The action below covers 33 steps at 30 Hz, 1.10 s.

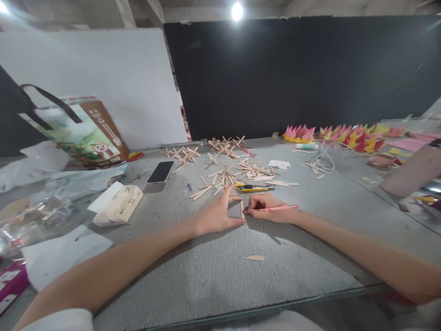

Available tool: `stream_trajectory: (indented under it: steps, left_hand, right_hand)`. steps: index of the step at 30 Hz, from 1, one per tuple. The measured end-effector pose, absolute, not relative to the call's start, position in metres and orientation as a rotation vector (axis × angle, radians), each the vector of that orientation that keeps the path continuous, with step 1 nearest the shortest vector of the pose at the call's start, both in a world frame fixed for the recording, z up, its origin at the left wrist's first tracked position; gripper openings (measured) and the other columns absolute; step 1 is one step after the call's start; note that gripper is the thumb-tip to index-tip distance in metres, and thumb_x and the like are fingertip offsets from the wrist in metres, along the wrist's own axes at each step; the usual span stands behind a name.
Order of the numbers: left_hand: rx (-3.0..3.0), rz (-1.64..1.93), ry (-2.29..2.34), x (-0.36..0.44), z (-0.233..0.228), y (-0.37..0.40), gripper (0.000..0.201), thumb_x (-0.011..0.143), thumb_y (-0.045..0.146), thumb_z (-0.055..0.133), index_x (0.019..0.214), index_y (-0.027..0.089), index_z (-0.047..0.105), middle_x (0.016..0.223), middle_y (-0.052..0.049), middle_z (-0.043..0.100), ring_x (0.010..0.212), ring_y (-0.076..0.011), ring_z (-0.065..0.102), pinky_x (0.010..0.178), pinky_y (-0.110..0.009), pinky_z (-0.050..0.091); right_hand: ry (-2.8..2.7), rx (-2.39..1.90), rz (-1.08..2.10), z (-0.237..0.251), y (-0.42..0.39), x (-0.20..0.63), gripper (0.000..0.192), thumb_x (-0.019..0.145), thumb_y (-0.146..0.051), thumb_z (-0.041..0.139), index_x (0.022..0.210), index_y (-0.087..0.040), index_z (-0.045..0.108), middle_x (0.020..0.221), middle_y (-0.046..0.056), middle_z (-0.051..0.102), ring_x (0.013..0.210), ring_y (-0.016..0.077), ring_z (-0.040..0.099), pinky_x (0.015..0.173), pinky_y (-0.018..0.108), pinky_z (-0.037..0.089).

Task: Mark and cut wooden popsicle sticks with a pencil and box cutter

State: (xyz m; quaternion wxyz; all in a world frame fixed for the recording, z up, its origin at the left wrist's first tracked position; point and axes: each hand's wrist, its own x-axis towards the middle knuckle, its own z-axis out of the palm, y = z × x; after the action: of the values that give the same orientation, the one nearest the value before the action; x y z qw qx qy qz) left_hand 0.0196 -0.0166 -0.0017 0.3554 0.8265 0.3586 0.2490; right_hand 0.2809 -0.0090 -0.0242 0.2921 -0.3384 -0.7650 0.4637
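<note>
Bag [82, 133]: far left, leaning against the white board, dark strap up.
Wrappers [37, 214]: clear plastic and paper heaped at the left edge of the table [213, 276].
Block [119, 205]: pale, lying beside the wrappers.
Phone [161, 172]: dark, face up, just behind the block.
Left hand [218, 214]: flat on the table, thumb and forefinger spread wide, framing and pinning a small stick [242, 208] between them.
Stick: upright on the tabletop between the two hands, touching the left fingertips.
Right hand [267, 209]: curled tight around a pink pencil [277, 208], tip down at the stick.
Cutter [255, 187]: yellow and black, just behind the hands.
Stick pile [237, 172]: loose wooden sticks scattered behind the cutter, more crossed ones farther back.
Offcut [253, 258]: pointed wooden piece, lying alone nearer the person.
Paper flowers [344, 135]: pink, red and yellow row along the black wall, far right.
</note>
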Motion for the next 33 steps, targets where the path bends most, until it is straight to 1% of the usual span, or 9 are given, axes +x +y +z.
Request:
stream_trajectory:
  steps: [5,10,15,18,20,23,28,31,33]
  left_hand:
    - [2.135,0.65,0.917,0.0189,-0.0017,-0.0168,0.123,0.081,0.046,0.091,0.172,0.025,0.012,0.154,-0.018,0.064,0.154,-0.0345,0.052,0.13,-0.058,0.035]
    - [2.125,0.658,0.92,0.0194,-0.0016,-0.0175,0.121,0.08,0.044,0.091,0.172,0.026,0.014,0.153,-0.019,0.065,0.154,-0.0351,0.052,0.13,-0.06,0.034]
    - [2.109,0.667,0.908,0.0195,-0.0024,-0.0175,0.122,0.08,0.044,0.091,0.172,0.025,0.013,0.153,-0.02,0.065,0.154,-0.0355,0.052,0.129,-0.061,0.035]
    - [2.107,0.665,0.914,0.0193,-0.0021,-0.0176,0.122,0.08,0.044,0.092,0.172,0.025,0.014,0.153,-0.02,0.064,0.154,-0.035,0.052,0.13,-0.06,0.035]
    - [2.109,0.669,0.911,0.0193,-0.0018,-0.0177,0.122,0.08,0.044,0.092,0.172,0.025,0.014,0.154,-0.02,0.064,0.154,-0.0352,0.053,0.129,-0.06,0.036]
    - [2.115,0.671,0.912,0.0193,-0.0015,-0.018,0.122,0.08,0.045,0.091,0.172,0.025,0.015,0.153,-0.019,0.065,0.154,-0.0357,0.052,0.129,-0.061,0.036]
    - [2.119,0.667,0.916,0.0193,-0.0009,-0.0182,0.122,0.08,0.045,0.091,0.172,0.025,0.014,0.153,-0.019,0.065,0.153,-0.0351,0.052,0.129,-0.059,0.036]
    - [2.12,0.656,0.925,0.0192,-0.0013,-0.0175,0.121,0.08,0.045,0.092,0.171,0.026,0.014,0.153,-0.018,0.065,0.153,-0.035,0.052,0.129,-0.059,0.036]
    - [2.125,0.646,0.926,0.0191,-0.002,-0.0169,0.122,0.08,0.045,0.091,0.172,0.026,0.013,0.154,-0.018,0.065,0.154,-0.0348,0.051,0.13,-0.059,0.034]
  right_hand:
    - [-2.042,-0.899,1.233,-0.0264,-0.0079,0.2817,0.034,0.095,-0.048,0.075,0.082,-0.022,0.059,0.081,0.001,0.07,0.075,0.0163,0.064,0.068,0.029,0.05]
    - [-2.042,-0.918,1.229,-0.0269,-0.0077,0.2825,0.034,0.094,-0.049,0.076,0.082,-0.022,0.06,0.081,0.001,0.07,0.074,0.0161,0.063,0.068,0.029,0.05]
    - [-2.017,-0.955,1.228,-0.0249,-0.0076,0.281,0.033,0.093,-0.048,0.077,0.081,-0.023,0.059,0.076,-0.001,0.065,0.071,0.016,0.062,0.07,0.031,0.052]
    - [-2.042,-0.933,1.233,-0.024,-0.0076,0.2808,0.034,0.093,-0.048,0.077,0.081,-0.023,0.059,0.078,-0.001,0.067,0.072,0.016,0.062,0.068,0.03,0.051]
    - [-2.04,-0.915,1.251,-0.0233,-0.0079,0.2807,0.032,0.094,-0.047,0.076,0.082,-0.022,0.059,0.08,0.0,0.069,0.074,0.0164,0.063,0.071,0.03,0.052]
    - [-2.009,-0.944,1.255,-0.0217,-0.0085,0.2799,0.03,0.093,-0.045,0.077,0.081,-0.023,0.059,0.076,-0.001,0.066,0.072,0.0165,0.063,0.073,0.032,0.054]
    - [-2.016,-0.967,1.254,-0.0187,-0.01,0.2784,0.031,0.092,-0.045,0.077,0.08,-0.023,0.058,0.075,-0.001,0.067,0.07,0.0163,0.063,0.067,0.03,0.051]
    - [-2.007,-1.053,1.249,-0.0186,-0.0102,0.2783,0.032,0.094,-0.049,0.075,0.083,-0.024,0.059,0.069,-0.002,0.065,0.06,0.0146,0.057,0.057,0.028,0.046]
    - [-2.013,-1.024,1.243,-0.0193,-0.0097,0.2785,0.033,0.094,-0.05,0.075,0.082,-0.024,0.058,0.069,-0.002,0.065,0.06,0.0145,0.056,0.057,0.029,0.046]
